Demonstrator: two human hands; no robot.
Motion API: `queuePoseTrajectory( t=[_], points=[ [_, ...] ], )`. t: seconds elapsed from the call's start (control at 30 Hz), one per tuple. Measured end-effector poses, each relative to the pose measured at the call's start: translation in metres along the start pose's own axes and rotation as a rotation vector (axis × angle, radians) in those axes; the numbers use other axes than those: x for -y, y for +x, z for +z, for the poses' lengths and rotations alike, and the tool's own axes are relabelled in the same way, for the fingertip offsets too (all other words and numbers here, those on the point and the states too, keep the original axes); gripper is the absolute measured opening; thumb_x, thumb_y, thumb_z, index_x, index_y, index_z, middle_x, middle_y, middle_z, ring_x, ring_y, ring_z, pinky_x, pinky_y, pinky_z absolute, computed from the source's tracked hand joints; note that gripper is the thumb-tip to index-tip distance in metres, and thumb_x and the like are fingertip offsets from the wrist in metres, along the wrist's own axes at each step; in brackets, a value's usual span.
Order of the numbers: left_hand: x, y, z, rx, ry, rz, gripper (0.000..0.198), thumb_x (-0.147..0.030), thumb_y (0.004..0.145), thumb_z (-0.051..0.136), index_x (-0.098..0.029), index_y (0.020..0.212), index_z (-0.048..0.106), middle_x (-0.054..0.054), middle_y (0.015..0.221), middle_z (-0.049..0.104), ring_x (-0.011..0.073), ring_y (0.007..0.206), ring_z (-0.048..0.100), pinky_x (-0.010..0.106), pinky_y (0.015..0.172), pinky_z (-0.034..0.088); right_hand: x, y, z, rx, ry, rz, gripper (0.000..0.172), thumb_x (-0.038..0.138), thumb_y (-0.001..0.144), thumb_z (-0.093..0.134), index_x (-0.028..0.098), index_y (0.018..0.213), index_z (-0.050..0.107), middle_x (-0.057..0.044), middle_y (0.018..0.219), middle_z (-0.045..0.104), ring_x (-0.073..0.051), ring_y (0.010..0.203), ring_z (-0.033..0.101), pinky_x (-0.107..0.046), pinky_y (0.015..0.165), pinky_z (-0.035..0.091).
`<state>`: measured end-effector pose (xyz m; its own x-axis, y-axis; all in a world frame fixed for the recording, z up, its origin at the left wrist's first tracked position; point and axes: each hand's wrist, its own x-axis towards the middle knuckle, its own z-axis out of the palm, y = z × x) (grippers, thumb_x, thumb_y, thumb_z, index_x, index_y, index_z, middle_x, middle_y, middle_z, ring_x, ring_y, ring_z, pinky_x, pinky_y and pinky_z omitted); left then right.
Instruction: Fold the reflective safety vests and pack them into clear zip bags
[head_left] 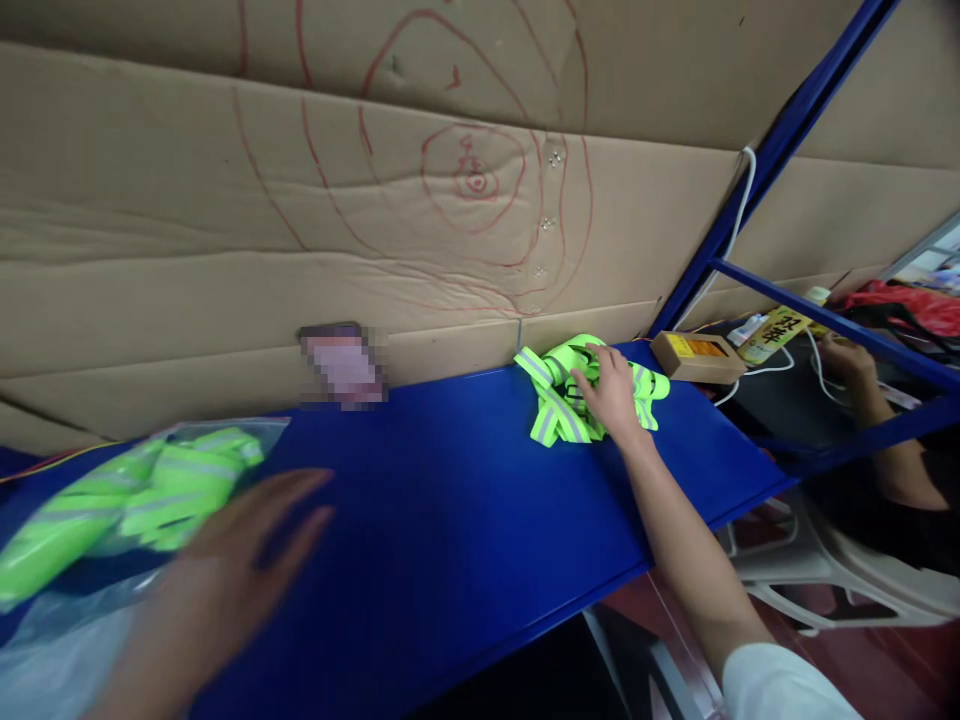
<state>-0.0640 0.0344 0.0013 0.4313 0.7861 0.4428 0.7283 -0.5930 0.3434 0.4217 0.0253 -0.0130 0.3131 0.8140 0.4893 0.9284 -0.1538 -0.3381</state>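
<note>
Blurred by motion, my left hand (232, 570) is over the left of the blue table, thumb and fingers apart, with nothing seen in it. Beside it lies a clear plastic bag (270, 432) with folded neon yellow-green reflective straps (187, 480) inside. My right hand (611, 395) is at a loose heap of the same kind of reflective straps (559, 415) near the table's back edge. Its fingers curl down into the heap, and the fingertips are partly hidden among the bands. A dark buckle shows by the thumb.
Cardboard with red drawn rings (480, 185) stands behind the blue table (450, 520). A pixelated phone-like object (345, 365) leans there. At the right are a cardboard box (697, 357), a blue metal frame (825, 330), a white cable, another person's arm (892, 440) and a plastic stool (847, 570).
</note>
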Motion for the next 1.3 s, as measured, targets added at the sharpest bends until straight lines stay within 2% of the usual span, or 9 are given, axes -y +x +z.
queuePoseTrajectory(
  t=[0.13,0.27,0.4,0.53,0.63,0.73,0.87,1.1,1.3],
  points=[
    [-0.071,0.005,0.075,0.152,0.004,0.351,0.029,-0.036,0.103,0.050,-0.028,0.120,0.072,0.005,0.124,0.075,0.0259,0.107,0.072,0.044,0.096,0.054,0.022,-0.014,-0.008,0.159,0.005,-0.054,0.044,0.049,0.107,0.037,0.020,0.115,0.069,-0.008,0.084,0.074,-0.025,0.077,0.070,-0.033,0.072,0.048],
    [-0.094,0.023,0.106,0.163,-0.066,0.353,0.024,-0.030,0.102,0.054,-0.027,0.113,0.075,0.004,0.117,0.076,0.0233,0.102,0.073,0.041,0.094,0.054,0.043,-0.032,0.011,0.322,0.023,-0.169,0.027,0.040,0.102,0.054,0.022,0.109,0.073,-0.007,0.093,0.077,-0.023,0.082,0.072,-0.029,0.073,0.048],
    [-0.062,0.036,0.106,0.026,-0.038,0.194,0.026,-0.028,0.103,0.049,-0.022,0.107,0.074,0.006,0.110,0.077,0.0214,0.097,0.073,0.036,0.088,0.056,0.041,-0.027,0.013,0.365,0.056,-0.197,0.021,0.039,0.097,0.063,0.026,0.106,0.076,-0.006,0.109,0.076,-0.021,0.101,0.071,-0.029,0.093,0.050],
    [-0.030,0.037,0.097,-0.099,-0.047,0.022,0.025,-0.030,0.103,0.048,-0.020,0.103,0.071,0.006,0.104,0.076,0.0191,0.089,0.073,0.031,0.081,0.057,0.000,-0.014,-0.012,0.187,-0.047,0.109,0.045,0.048,0.100,0.051,0.019,0.132,0.065,-0.020,0.133,0.065,-0.036,0.130,0.057,-0.055,0.112,0.037],
    [-0.026,0.036,0.093,-0.141,-0.076,-0.045,0.025,-0.033,0.103,0.050,-0.021,0.102,0.071,0.005,0.101,0.075,0.0176,0.087,0.071,0.030,0.081,0.056,-0.032,-0.016,-0.026,0.147,-0.116,0.349,0.071,0.054,0.079,0.074,0.012,0.135,0.062,-0.030,0.138,0.057,-0.047,0.123,0.059,-0.065,0.099,0.044],
    [-0.032,0.035,0.090,-0.136,-0.106,-0.063,0.022,-0.029,0.102,0.052,-0.019,0.101,0.071,0.005,0.098,0.074,0.0174,0.086,0.070,0.030,0.080,0.055,-0.047,-0.017,-0.036,0.120,-0.085,0.404,0.054,0.041,0.075,0.075,0.010,0.119,0.068,-0.026,0.116,0.069,-0.037,0.098,0.070,-0.049,0.084,0.053],
    [-0.044,0.032,0.088,-0.090,-0.162,-0.053,0.021,-0.027,0.101,0.053,-0.018,0.099,0.072,0.004,0.099,0.074,0.0162,0.084,0.069,0.031,0.079,0.055,-0.042,0.001,-0.061,-0.129,-0.003,0.323,0.036,0.023,0.081,0.060,0.010,0.113,0.067,-0.020,0.102,0.072,-0.031,0.093,0.070,-0.041,0.085,0.051],
    [-0.055,0.025,0.090,0.002,-0.410,-0.103,0.028,-0.037,0.101,0.051,-0.023,0.103,0.075,0.007,0.107,0.072,0.0197,0.097,0.065,0.034,0.094,0.051,-0.018,0.044,-0.100,-0.553,0.175,0.112,0.038,0.038,0.094,0.051,0.015,0.124,0.058,-0.016,0.112,0.071,-0.021,0.086,0.068,-0.034,0.077,0.052],
    [-0.078,0.027,0.089,0.147,-0.780,-0.265,0.038,-0.053,0.097,0.056,-0.020,0.101,0.075,0.012,0.105,0.072,0.0220,0.094,0.067,0.037,0.090,0.056,0.043,0.049,-0.123,-0.743,0.500,-0.185,0.036,0.039,0.093,0.061,0.020,0.123,0.062,-0.016,0.111,0.069,-0.023,0.081,0.069,-0.041,0.071,0.057]
  ],
)
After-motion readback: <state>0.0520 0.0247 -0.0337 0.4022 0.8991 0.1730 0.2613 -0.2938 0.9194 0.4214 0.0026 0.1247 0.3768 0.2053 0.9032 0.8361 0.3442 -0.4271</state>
